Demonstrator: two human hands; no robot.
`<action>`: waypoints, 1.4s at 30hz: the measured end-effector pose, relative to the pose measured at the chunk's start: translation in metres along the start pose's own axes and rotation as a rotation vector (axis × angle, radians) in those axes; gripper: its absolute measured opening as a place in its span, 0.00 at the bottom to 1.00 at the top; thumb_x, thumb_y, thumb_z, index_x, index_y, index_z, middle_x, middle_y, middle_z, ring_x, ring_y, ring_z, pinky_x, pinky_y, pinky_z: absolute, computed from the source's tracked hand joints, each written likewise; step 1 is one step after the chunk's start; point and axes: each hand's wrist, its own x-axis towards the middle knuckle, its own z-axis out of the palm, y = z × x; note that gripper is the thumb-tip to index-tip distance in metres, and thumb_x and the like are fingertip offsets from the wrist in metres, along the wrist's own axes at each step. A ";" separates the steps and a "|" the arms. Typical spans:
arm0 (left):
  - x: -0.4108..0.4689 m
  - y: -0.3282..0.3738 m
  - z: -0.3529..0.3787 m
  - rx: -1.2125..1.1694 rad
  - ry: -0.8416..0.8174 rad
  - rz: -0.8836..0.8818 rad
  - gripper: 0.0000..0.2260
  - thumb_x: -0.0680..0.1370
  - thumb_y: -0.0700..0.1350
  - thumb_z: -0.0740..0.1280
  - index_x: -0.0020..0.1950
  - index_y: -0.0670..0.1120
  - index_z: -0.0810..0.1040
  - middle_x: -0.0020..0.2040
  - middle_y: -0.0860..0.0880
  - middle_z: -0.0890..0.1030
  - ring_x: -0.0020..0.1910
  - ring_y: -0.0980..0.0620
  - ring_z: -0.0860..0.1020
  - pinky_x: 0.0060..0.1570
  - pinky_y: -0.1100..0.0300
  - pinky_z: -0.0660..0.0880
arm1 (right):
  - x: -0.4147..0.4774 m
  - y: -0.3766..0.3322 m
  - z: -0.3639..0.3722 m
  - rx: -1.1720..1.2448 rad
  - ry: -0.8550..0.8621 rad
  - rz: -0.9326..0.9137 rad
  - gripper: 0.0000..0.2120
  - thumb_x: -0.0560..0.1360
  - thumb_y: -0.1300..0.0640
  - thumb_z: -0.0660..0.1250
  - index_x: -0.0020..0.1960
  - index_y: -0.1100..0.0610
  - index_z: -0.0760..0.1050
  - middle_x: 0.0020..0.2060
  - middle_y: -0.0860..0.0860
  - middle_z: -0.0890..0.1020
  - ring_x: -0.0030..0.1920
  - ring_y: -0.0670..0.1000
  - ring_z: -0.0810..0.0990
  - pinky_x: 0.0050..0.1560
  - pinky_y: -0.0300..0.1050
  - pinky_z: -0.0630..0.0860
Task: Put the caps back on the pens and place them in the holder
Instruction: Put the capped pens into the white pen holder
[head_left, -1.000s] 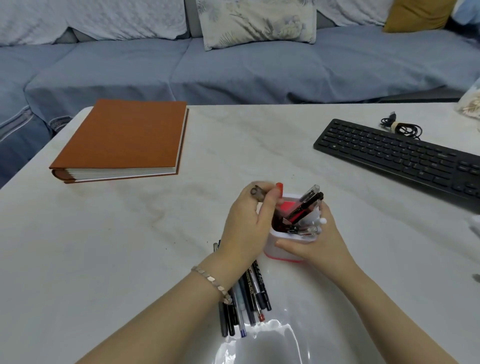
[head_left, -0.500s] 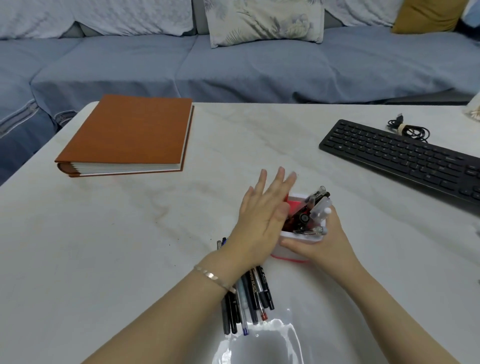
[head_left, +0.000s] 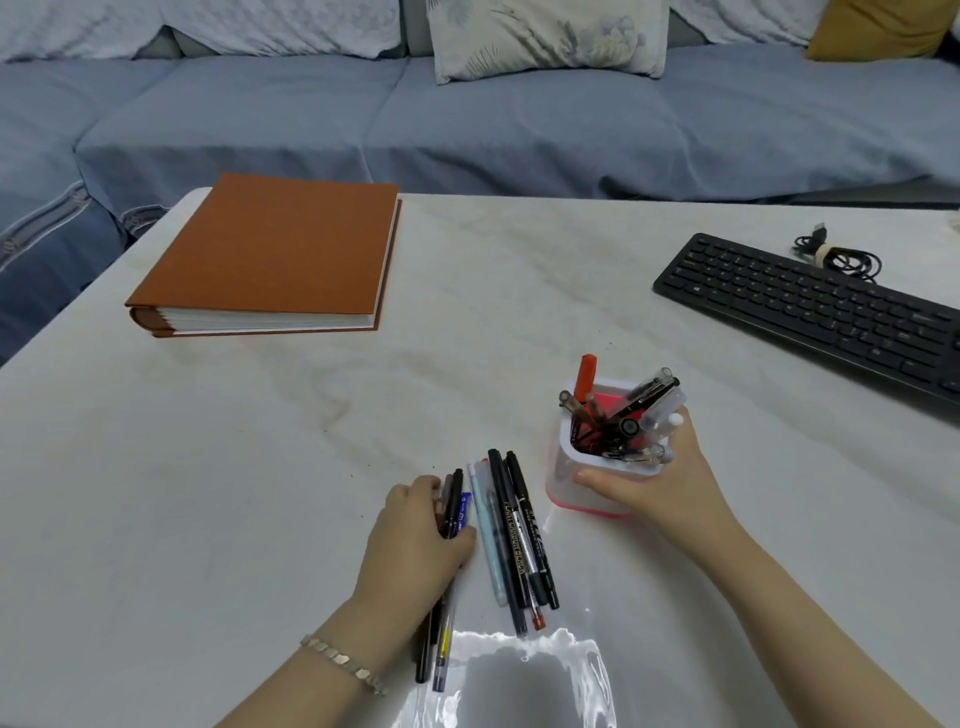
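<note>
**A:** Where does the holder stand?

**B:** The white holder (head_left: 563, 470), red at its base and inside, is upright on the table (head_left: 234, 467), right of the middle. The right hand (head_left: 657, 486) grips it from the near-right side. The thumb lies across the near wall and the fingers wrap round the far side.

**A:** Anything in it?

**B:** The stored pens (head_left: 621, 415) lean at all angles out of the top. A red pen (head_left: 587, 371) sticks up at the far-left corner.

**A:** And the left hand?

**B:** The left hand (head_left: 415, 540) lies to the left of the holder and apart from it, knuckles up. Its fingers and thumb curl round a bundle of pens (head_left: 453, 512) (dark barrels mostly, one with a blue label). Their tails run under the palm and come out by the wrist, resting on the table.

**A:** The other pens?

**B:** The loose pens (head_left: 511, 545) lie side by side on the table between the two hands, pointing away from the person. They are just beside the left thumb and near the holder's near-left corner. Whether each has its cap on, I cannot tell.

**A:** What else is about?

**B:** An orange book (head_left: 270, 254) lies far-left and a black keyboard (head_left: 810, 306) far-right, with a coiled cable (head_left: 844, 255) behind it. A blue sofa (head_left: 519, 124) runs past the table's far edge. There is a bracelet (head_left: 343, 660) on the left wrist.
</note>
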 end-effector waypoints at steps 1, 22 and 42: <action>0.001 -0.001 -0.001 -0.010 0.015 -0.008 0.19 0.72 0.47 0.68 0.61 0.46 0.70 0.49 0.50 0.72 0.45 0.54 0.71 0.41 0.65 0.64 | 0.000 0.000 0.000 0.001 -0.008 0.000 0.17 0.57 0.59 0.75 0.43 0.59 0.76 0.37 0.63 0.79 0.36 0.45 0.78 0.37 0.32 0.76; 0.025 0.088 -0.078 -1.381 0.204 0.273 0.08 0.81 0.42 0.52 0.49 0.50 0.69 0.33 0.52 0.69 0.28 0.58 0.68 0.35 0.64 0.67 | -0.004 -0.004 -0.001 0.027 -0.013 -0.005 0.15 0.58 0.66 0.75 0.38 0.52 0.76 0.28 0.41 0.80 0.30 0.36 0.77 0.32 0.27 0.72; 0.024 0.136 -0.006 -1.178 0.257 0.489 0.11 0.79 0.34 0.56 0.51 0.51 0.65 0.45 0.45 0.79 0.46 0.47 0.81 0.51 0.61 0.76 | 0.002 0.018 -0.008 -0.051 0.033 -0.035 0.27 0.56 0.55 0.79 0.52 0.52 0.74 0.45 0.50 0.83 0.49 0.48 0.83 0.51 0.48 0.80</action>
